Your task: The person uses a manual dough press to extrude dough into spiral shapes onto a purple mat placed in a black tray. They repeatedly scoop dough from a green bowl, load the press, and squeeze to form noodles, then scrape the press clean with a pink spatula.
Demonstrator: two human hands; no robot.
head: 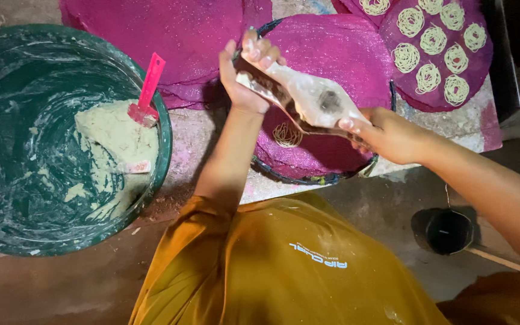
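At the far left we have the green tub (pixel 7 150) with a lump of pale dough (pixel 115 135) against its near wall and a red scraper (pixel 147 90) standing in it. Moving right, our left hand (pixel 242 78) is closed around one end of the dough-caked hand press (pixel 308 99), and our right hand (pixel 386 135) grips the other end, so the press hangs level over the round magenta mat (pixel 332 60). One small noodle coil (pixel 287 135) already lies on the mat's near part, just below the press. To do this well, we judge, we squeeze evenly, circle steadily, and keep each coil apart from its neighbour, as on the filled mat (pixel 437 54) at the far right.
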